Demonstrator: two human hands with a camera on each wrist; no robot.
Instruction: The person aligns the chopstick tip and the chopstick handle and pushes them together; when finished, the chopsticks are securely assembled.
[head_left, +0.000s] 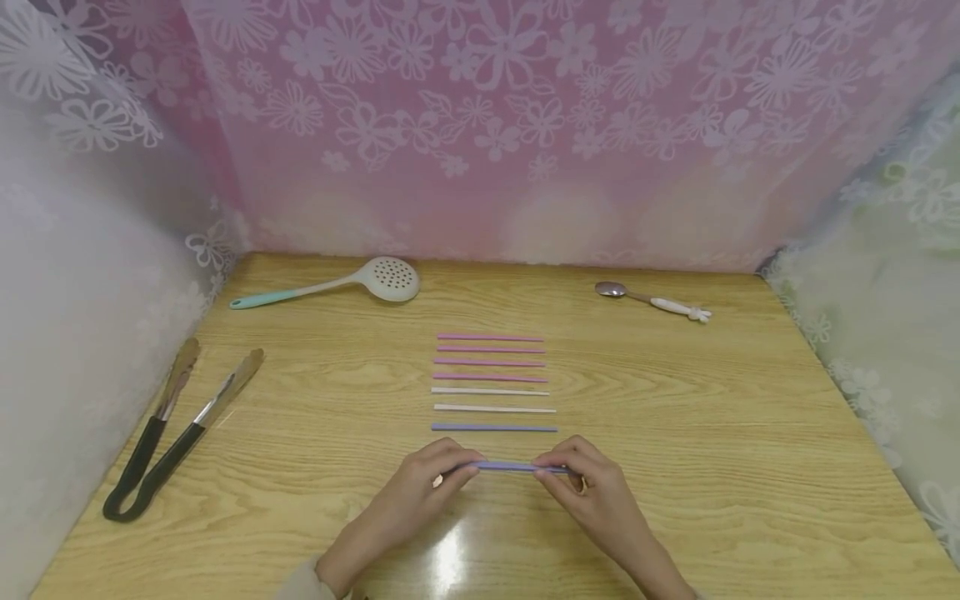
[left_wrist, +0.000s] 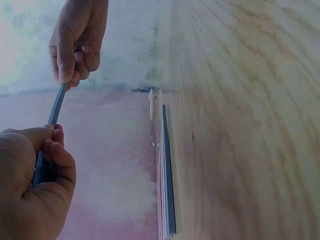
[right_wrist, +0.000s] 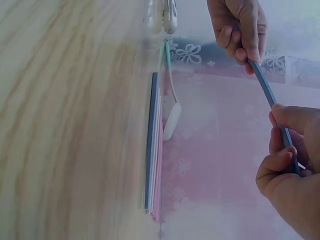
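Observation:
A blue chopstick (head_left: 507, 467) is pinched near its two ends, held sideways above the table by both hands. My left hand (head_left: 423, 483) grips its left part between thumb and fingers; my right hand (head_left: 588, 483) pinches the right part. Both wrist views show the stick raised off the wood. Just beyond the hands lies a second blue chopstick (head_left: 495, 428), parallel to the held one. Behind it come two white chopsticks (head_left: 495, 409) and then several pink chopsticks (head_left: 491, 363), all laid in a row of parallel lines.
Black-handled tongs (head_left: 176, 446) lie spread at the table's left. A slotted skimmer (head_left: 392, 279) with a mint handle rests at the back left, and a spoon (head_left: 652, 302) with a white handle at the back right. Floral curtains (head_left: 495, 167) hang around the wooden table (head_left: 735, 433).

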